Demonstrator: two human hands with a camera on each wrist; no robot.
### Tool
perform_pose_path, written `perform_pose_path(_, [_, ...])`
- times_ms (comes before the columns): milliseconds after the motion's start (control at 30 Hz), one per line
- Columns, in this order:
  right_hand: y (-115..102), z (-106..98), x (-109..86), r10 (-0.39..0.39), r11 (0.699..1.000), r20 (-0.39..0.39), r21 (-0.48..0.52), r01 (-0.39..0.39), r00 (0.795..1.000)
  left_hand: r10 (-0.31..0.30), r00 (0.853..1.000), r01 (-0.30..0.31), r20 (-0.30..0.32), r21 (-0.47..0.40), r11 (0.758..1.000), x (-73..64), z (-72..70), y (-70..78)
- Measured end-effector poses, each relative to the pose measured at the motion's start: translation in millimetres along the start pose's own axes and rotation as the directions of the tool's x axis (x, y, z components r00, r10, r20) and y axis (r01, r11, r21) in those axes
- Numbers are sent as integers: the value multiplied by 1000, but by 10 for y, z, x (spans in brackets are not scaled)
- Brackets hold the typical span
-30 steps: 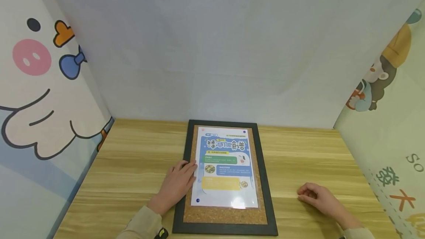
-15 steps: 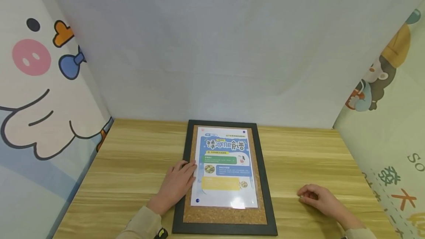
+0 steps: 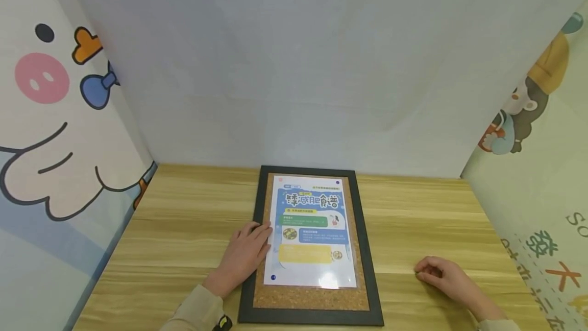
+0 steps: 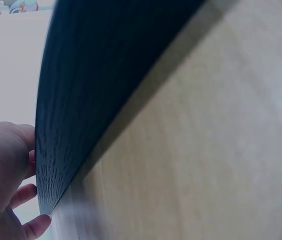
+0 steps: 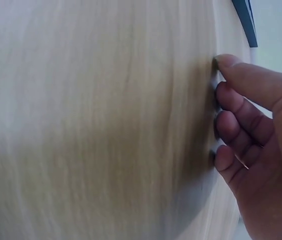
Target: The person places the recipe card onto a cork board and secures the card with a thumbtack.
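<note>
In the head view a corkboard [image 3: 312,298] with a black frame [image 3: 305,316] lies flat on the table. A printed poster in blue, green and yellow [image 3: 303,274] is on it, with a blue pushpin [image 3: 273,277] at its lower left and another blue pin [image 3: 337,182] at its upper right. My left hand [image 3: 243,253] rests over the frame's left side, fingertips at the poster's edge; the left wrist view shows its fingers beside the frame's side [image 4: 76,100]. To the right of the board, my right hand [image 3: 444,277] rests loosely curled, fingertips on the wood; I see nothing held.
The wood-grain table [image 3: 184,218] extends to both sides of the board. A pale grey curtain [image 3: 275,91] rises behind it. Printed cartoon panels stand at the left [image 3: 27,126] and right [image 3: 551,178]. A wristband [image 3: 223,324] is on the left wrist.
The left hand and the board stay in place. My right hand has shifted very slightly to the right, its fingers still loosely curled.
</note>
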State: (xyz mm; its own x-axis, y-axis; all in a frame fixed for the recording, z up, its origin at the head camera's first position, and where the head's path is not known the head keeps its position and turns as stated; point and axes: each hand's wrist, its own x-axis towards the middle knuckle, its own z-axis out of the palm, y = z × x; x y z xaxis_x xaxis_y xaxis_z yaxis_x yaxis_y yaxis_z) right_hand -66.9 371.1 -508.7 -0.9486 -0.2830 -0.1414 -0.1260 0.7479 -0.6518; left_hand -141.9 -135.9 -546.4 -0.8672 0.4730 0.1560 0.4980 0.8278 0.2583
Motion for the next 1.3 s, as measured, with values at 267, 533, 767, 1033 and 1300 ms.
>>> perform_pose_path(267, [-52, 12, 1, -41, 999, -65, -33, 39, 997, -1, 1000, 1, 1, 2, 1000, -6, 12, 0])
perform_pose_path(533, [-25, 19, 9, -40, 999, -17, 25, 40, 999, -6, 1000, 6, 10, 12, 1000, -4, 5, 9])
perform_pose_path(767, [4, -26, 15, -175, 979, 36, 111, 170, 984, 4, 1000, -4, -9, 6, 1000, -4, -7, 8])
perform_pose_path(1033, [-5, -53, 22, -89, 994, 55, 73, 85, 995, 5, 1000, -5, -10, 26, 1000, 1, 6, 9])
perform_pose_path(1300, [-13, -47, -10, -68, 994, 7, 84, 67, 998, -8, 1000, 7, 5, 27, 1000, 1, 0, 14])
